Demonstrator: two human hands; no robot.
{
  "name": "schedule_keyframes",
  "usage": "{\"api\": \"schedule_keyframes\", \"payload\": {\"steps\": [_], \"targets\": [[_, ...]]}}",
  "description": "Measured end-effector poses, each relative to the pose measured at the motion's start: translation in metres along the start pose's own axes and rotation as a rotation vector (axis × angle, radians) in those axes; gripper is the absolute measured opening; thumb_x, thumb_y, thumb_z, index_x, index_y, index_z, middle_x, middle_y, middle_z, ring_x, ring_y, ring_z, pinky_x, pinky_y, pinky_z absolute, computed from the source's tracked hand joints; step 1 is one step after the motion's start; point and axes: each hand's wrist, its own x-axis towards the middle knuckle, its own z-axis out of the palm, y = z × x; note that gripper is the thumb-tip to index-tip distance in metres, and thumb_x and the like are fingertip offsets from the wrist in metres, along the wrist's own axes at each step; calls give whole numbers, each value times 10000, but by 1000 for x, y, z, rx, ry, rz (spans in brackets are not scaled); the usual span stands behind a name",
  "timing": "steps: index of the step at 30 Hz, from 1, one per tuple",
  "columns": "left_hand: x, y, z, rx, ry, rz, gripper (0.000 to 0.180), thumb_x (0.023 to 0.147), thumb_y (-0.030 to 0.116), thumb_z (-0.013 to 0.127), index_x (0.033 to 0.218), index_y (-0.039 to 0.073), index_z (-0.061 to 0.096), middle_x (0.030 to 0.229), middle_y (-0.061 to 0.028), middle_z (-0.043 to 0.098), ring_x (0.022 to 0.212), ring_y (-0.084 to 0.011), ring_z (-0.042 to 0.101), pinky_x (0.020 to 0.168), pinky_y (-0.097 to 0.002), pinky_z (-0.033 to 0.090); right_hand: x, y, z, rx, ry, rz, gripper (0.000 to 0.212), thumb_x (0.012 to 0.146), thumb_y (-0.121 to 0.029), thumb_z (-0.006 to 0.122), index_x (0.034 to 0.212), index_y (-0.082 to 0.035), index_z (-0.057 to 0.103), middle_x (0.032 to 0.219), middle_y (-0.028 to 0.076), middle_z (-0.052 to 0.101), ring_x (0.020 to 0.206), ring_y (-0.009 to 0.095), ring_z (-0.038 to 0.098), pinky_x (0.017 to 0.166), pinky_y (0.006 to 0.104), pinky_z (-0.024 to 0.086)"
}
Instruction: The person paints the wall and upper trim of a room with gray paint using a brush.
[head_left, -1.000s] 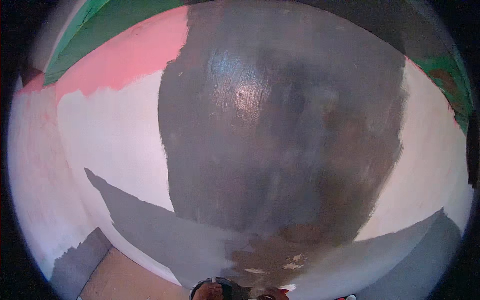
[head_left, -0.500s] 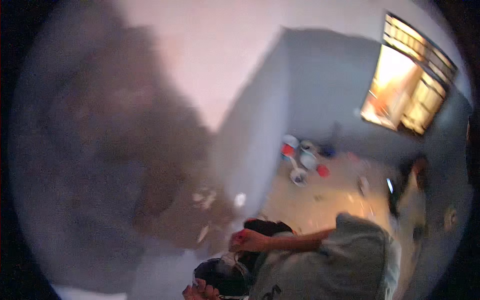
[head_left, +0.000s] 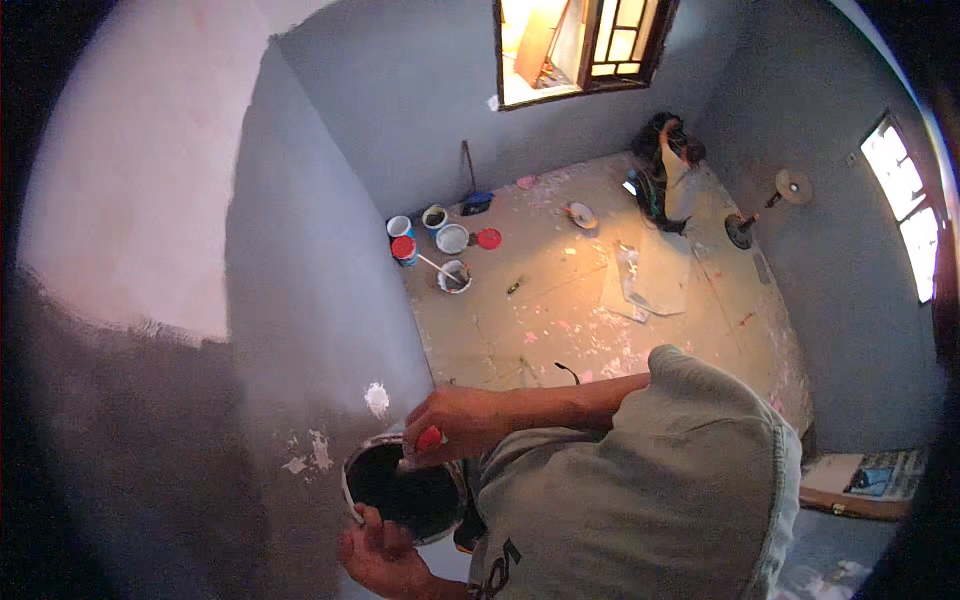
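My right hand is closed on a red-handled paintbrush, whose pale lower end dips inside the rim of a bucket. The bucket's inside looks dark, and the level of its contents cannot be made out. My left hand grips the bucket's near left rim, fingers curled over the edge. Beside the bucket rises a wall with grey paint, a darker grey area, and white patches. Pink-white surface meets the grey along an uneven edge.
Along the far wall stand several paint buckets, one holding a stick. A blue dustpan leans there. Flat sheets lie on the spattered floor. A pedestal fan part and a dark heap are farther right.
My view has swung right and steadied, so the room appears farther left. The brush has moved from above the bucket to inside its rim; my left hand still holds the bucket.
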Motion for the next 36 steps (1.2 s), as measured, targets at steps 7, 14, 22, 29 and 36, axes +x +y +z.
{"api": "schedule_keyframes", "payload": {"steps": [7, 14, 22, 29, 36], "targets": [[32, -15, 36, 36, -99, -67, 395, 806, 257, 450, 1045, -40, 346, 634, -16, 318, 412, -59, 225, 360, -205, 200, -26, -10, -34, -113, 173, -6, 133, 748, -182, 621, 760, -57, 579, 714, 121, 582, 651, 276, 567, 597, 349, 446], [43, -22, 42, 157, -118, -112, 394, 845, 272, 449, 1045, -63, 395, 637, 5, 335, 447, -47, 254, 377, -198, 239, -34, -15, -42, -253, 155, 48, 142, 706, -145, 655, 827, -83, 613, 727, 92, 582, 680, 269, 569, 607, 350, 461], [33, -28, 44, 147, -144, -46, 414, 825, 275, 477, 1058, -57, 396, 671, 8, 328, 464, -37, 241, 409, -168, 215, -13, -22, -36, -247, 3, 60, 140, 687, -109, 664, 813, -75, 614, 732, 72, 589, 697, 239, 575, 612, 331, 465], [44, -25, 49, 227, -207, -30, 411, 840, 267, 452, 1080, -60, 384, 673, 7, 331, 473, -37, 236, 413, -179, 197, -7, -9, -30, -260, 69, 50, 142, 673, -83, 669, 801, -69, 610, 748, 75, 598, 701, 241, 582, 617, 336, 470], [59, -34, 79, 339, -304, -139, 414, 838, 273, 440, 1081, -60, 393, 669, 8, 333, 467, -43, 238, 410, -181, 201, -24, -14, -53, -405, 98, 132, 125, 701, -109, 647, 818, -85, 612, 735, 90, 590, 692, 271, 585, 608, 347, 467]]}}
